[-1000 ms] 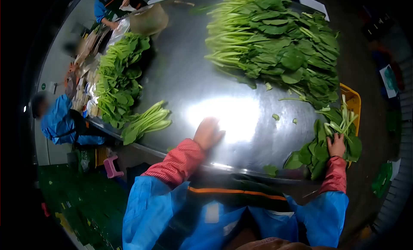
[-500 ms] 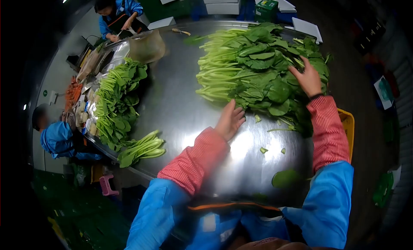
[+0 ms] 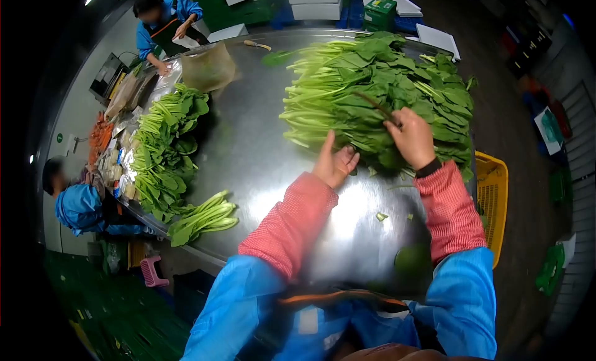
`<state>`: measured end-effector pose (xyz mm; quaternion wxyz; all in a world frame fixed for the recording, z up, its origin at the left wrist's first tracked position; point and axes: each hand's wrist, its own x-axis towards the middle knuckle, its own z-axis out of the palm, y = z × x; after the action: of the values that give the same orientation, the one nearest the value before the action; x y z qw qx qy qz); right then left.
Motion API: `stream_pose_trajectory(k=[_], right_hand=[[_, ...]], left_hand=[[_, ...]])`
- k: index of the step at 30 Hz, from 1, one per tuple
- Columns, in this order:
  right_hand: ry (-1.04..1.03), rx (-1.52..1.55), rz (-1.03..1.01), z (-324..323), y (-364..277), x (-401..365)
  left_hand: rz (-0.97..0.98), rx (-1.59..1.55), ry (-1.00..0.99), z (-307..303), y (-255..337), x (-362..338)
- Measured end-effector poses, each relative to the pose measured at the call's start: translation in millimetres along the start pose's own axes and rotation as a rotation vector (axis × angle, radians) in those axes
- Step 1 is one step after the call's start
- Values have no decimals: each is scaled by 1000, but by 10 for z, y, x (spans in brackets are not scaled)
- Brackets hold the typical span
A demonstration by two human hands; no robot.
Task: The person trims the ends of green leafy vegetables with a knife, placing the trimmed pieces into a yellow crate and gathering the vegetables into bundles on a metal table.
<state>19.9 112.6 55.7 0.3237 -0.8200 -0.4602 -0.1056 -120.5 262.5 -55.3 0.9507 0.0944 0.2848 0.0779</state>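
A broad pile of leafy greens (image 3: 372, 94) lies on the metal table, pale stems pointing left and leaves right. My left hand (image 3: 335, 165) is at its near edge, palm turned up, thumb apart from the loosely curled fingers. Nothing clearly shows in its grasp. Over the leaves, my right hand (image 3: 413, 137) is closed on a thin, dark, slightly curved tool that looks like a knife (image 3: 372, 104), its tip pointing up and left. The leaves partly blur around it.
A second row of greens (image 3: 164, 150) and a small bunch (image 3: 203, 218) line the table's left side. Another knife (image 3: 257, 45) lies at the far edge. A yellow crate (image 3: 493, 205) stands right of the table (image 3: 248, 156). Two people in blue work at the left.
My right hand has moved left and nearer from the leaf ends, and the knife now shows in it. My left hand has turned palm up and shifted slightly.
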Motion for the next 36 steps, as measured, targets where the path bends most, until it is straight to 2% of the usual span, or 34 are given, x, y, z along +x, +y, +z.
stream_pose_trajectory(k=[3, 5, 7, 8, 10, 11, 12, 14, 15, 16, 18, 19, 20, 22, 25, 27, 28, 30, 31, 33, 35, 36], right_hand=[[81, 20, -17, -96, -482, -603], [92, 26, -17, -47, -688, -1127], [24, 47, 84, 15, -942, -1664], [-35, 72, 96, 80, -1011, -1942], [-203, 124, 111, 166, -1152, -2378], [-308, 152, 111, 195, -1224, -2535], [-538, 257, 149, 248, -1177, -2717], [-690, 400, 170, 164, -1171, -2762], [-764, 471, 178, 131, -1174, -2718], [-657, 587, 265, 104, -1183, -2620], [-555, 576, 491, 8, -1191, -2261], [-334, 515, 429, 146, -1108, -2191], [-218, 428, 431, 257, -1035, -2082], [-145, 233, 388, 344, -975, -1704], [-125, 59, 292, 728, -717, -1377], [-310, 67, 453, 991, -663, -1294], [-382, 138, 469, 1115, -684, -1339], [-456, 300, 467, 1470, -652, -1553], [-375, 311, 455, 1455, -812, -1632], [-399, 602, 651, 1453, -937, -1787], [-289, 929, 672, 1401, -1104, -1997], [-172, 1021, 686, 1400, -1149, -2156]], left_hand=[[22, 136, -201, -196, 29, -218], [28, 292, -193, -315, 11, -517], [-1, 467, -239, -353, -42, -967], [28, 538, -151, -336, -78, -1230], [-1, 959, -136, -664, 13, -1366], [-51, 1118, -69, -879, 87, -1435], [-113, 1274, -9, -1095, 159, -1506], [-293, 1474, 231, -1459, 357, -1639], [-273, 1479, 284, -1524, 456, -1730], [-230, 1491, 271, -1638, 570, -1802], [-88, 1449, 294, -1867, 632, -1862], [10, 1398, 326, -1982, 630, -1868], [112, 1349, 356, -2053, 637, -1892], [98, 1202, 386, -1944, 518, -1896], [68, 1097, 320, -1762, 293, -1724], [83, 793, 397, -1371, 85, -1629], [45, 788, 336, -1327, 74, -1542], [67, 675, 364, -1263, 0, -1398], [115, 636, 324, -1168, -10, -1451], [189, 605, 211, -954, -3, -1608], [232, 629, 62, -852, 55, -1749], [318, 776, 28, -923, 78, -1724]])
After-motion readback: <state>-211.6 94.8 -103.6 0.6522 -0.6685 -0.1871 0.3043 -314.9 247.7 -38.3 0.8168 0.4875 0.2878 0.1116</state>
